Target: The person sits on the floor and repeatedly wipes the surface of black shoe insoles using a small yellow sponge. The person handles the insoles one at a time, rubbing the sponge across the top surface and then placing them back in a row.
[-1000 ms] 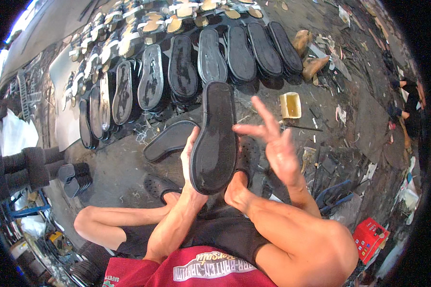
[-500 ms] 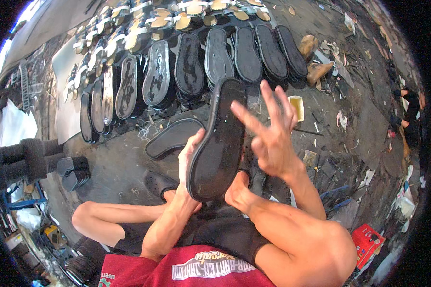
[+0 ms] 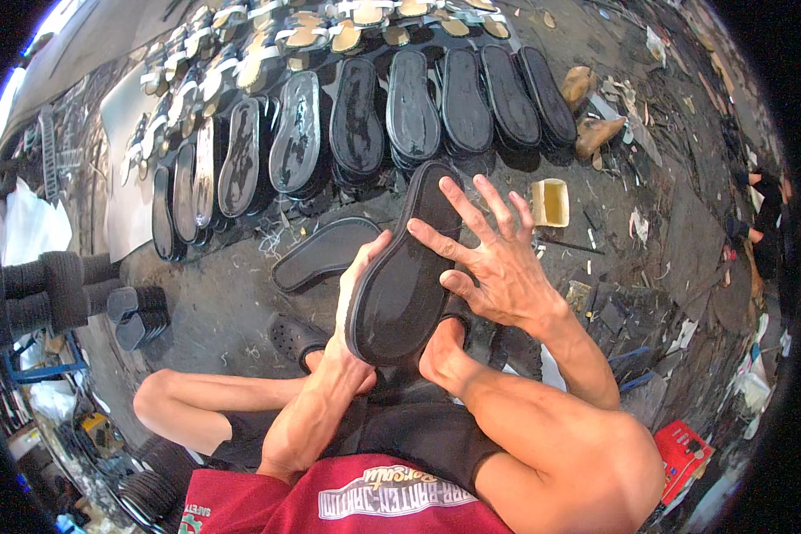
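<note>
I see the black shoe sole (image 3: 400, 276) tilted up over my lap | left hand (image 3: 358, 283) grips its left edge | right hand (image 3: 498, 258) fingers spread, flat on its glossy face | looks light, bendy, possibly tacky; I'd hold by the rims.

dark gritty floor (image 3: 231, 303), scrap litter at rt, daylight top-left

Sole (image 3: 399, 280) in my fingers: glossy black. Rows of soles (image 3: 436, 107) on floor: black. Small tray (image 3: 550, 202): yellow. My shirt (image 3: 356, 503): red, white print.
</note>
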Tool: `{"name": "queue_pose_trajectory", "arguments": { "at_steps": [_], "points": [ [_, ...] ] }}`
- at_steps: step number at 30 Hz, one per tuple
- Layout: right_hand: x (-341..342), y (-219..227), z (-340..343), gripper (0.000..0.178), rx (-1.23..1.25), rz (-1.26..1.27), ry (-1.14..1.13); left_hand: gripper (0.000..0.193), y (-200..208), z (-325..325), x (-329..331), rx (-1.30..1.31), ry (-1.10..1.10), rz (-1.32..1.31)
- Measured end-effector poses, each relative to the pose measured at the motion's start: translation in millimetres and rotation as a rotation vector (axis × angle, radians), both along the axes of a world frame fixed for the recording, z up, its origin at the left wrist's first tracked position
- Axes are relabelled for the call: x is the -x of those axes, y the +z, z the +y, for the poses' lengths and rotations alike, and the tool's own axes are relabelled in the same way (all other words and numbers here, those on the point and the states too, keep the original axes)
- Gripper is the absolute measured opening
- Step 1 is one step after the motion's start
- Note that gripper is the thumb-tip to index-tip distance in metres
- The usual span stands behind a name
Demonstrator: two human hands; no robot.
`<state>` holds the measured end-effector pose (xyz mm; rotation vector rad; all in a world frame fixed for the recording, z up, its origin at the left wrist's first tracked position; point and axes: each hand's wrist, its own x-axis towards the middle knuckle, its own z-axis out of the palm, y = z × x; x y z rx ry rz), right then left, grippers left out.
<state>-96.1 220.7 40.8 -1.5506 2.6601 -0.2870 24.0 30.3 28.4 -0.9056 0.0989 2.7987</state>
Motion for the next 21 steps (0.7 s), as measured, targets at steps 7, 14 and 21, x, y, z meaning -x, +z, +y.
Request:
{"name": "queue_pose_trajectory", "arguments": {
  "at_steps": [7,14,21],
  "points": [
    [-7.9,0.2,-2.3,0.063,0.013,-0.057,0.030,0.048,-3.6,3.5,-0.2,0.126,0.055,-0.102],
    [-18.1,0.0,-4.5,0.062,0.030,-0.108,0.059,0.050,12.7,6.3,4.2,0.144,0.005,-0.121],
    [-31.7,4.3,-9.3,0.064,0.031,-0.113,0.106,0.050,16.4,10.3,7.5,0.171,0.054,-0.127]
  ]
}}
